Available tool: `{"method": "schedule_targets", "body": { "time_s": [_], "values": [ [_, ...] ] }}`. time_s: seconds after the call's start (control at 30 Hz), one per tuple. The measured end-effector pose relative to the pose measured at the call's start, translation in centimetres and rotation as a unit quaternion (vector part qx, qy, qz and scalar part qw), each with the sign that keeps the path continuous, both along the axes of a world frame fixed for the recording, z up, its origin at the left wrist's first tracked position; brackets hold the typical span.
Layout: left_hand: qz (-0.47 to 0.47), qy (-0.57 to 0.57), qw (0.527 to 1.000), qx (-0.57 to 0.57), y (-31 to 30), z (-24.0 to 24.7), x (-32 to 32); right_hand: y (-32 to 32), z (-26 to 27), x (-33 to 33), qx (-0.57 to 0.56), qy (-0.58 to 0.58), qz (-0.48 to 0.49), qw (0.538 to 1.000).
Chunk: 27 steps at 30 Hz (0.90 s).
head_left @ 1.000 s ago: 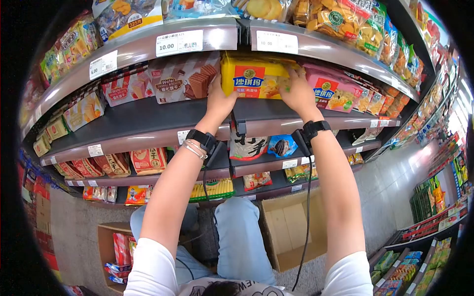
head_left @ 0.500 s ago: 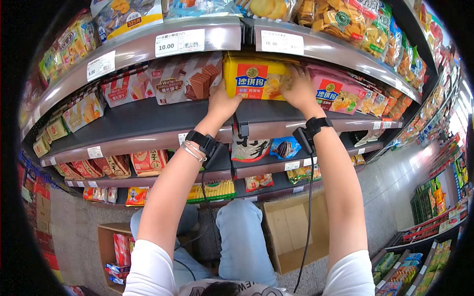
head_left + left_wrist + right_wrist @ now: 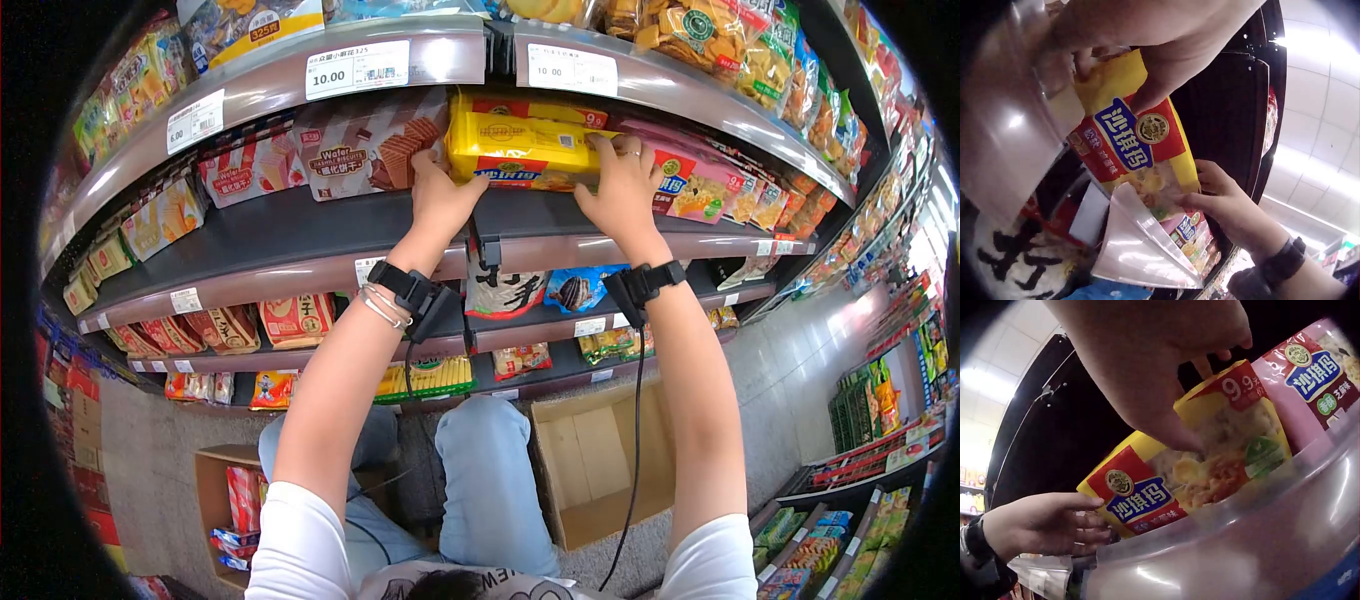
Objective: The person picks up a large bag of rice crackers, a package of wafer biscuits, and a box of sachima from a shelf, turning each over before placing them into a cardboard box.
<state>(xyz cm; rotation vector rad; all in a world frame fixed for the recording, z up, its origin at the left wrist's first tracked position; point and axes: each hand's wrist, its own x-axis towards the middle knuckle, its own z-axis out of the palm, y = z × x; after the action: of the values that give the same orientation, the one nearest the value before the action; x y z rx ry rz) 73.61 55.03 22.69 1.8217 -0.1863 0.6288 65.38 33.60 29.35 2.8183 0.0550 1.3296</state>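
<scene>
My left hand (image 3: 442,205) and right hand (image 3: 622,195) grip the yellow pack (image 3: 520,145) by opposite ends, thumbs in front, likely so it cannot twist; I see it at the shelf (image 3: 350,228), between wafers (image 3: 350,160) and pink pack (image 3: 698,197), perhaps grouped as snacks.

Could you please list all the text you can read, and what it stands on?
"沙琪玛", "9.9": yellow pack
"沙琪玛", "芝麻味": pink pack
"Wafer": brown pack
"10.00": middle price label
"10 00": right price label
"6.00": left price label
"325": upper-left bag
Other text looks too small or blurred.
</scene>
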Motion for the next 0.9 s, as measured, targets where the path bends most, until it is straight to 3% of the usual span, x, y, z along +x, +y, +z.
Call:
{"method": "schedule_targets", "body": {
  "time_s": [0.13, 0.23, 0.33, 0.53, 0.63, 0.67, 0.73, 0.8, 0.9],
  "values": [
    [-0.012, -0.002, 0.999, 0.045, 0.7, 1.0, -1.8, -0.9, -0.8, -0.5, 0.017, -0.04, 0.053, 0.998],
    [-0.053, -0.004, 0.992, 0.114, 1.0, 0.5, -1.9, -1.2, -1.5, -0.5, 0.071, 0.006, 0.065, 0.995],
    [0.015, -0.043, 0.985, 0.166, 1.0, 0.4, -2.8, -2.9, -2.6, 0.1, 0.068, 0.035, 0.097, 0.992],
    [0.011, -0.128, 0.976, 0.173, 2.5, 3.4, -6.2, -2.1, 0.6, -4.4, 0.092, -0.038, 0.185, 0.978],
    [-0.046, -0.207, 0.964, 0.159, 4.2, 5.7, -9.1, -1.6, 2.5, -7.9, 0.11, -0.077, 0.21, 0.968],
    [-0.07, -0.242, 0.956, 0.151, 4.8, 6.0, -9.9, -1.4, 2.9, -9.3, 0.12, -0.083, 0.215, 0.966],
    [-0.183, -0.165, 0.968, 0.044, 5.9, 6.1, -12.1, -0.9, 3.0, -11.9, 0.23, -0.073, 0.277, 0.93],
    [-0.281, -0.116, 0.951, -0.058, 7.0, 5.4, -14.7, -0.3, 2.3, -14.2, 0.318, -0.053, 0.337, 0.884],
    [-0.335, -0.002, 0.915, -0.226, 8.1, 2.7, -17.1, 0.8, -0.6, -16.7, 0.484, 0.014, 0.384, 0.786]
  ]
}}
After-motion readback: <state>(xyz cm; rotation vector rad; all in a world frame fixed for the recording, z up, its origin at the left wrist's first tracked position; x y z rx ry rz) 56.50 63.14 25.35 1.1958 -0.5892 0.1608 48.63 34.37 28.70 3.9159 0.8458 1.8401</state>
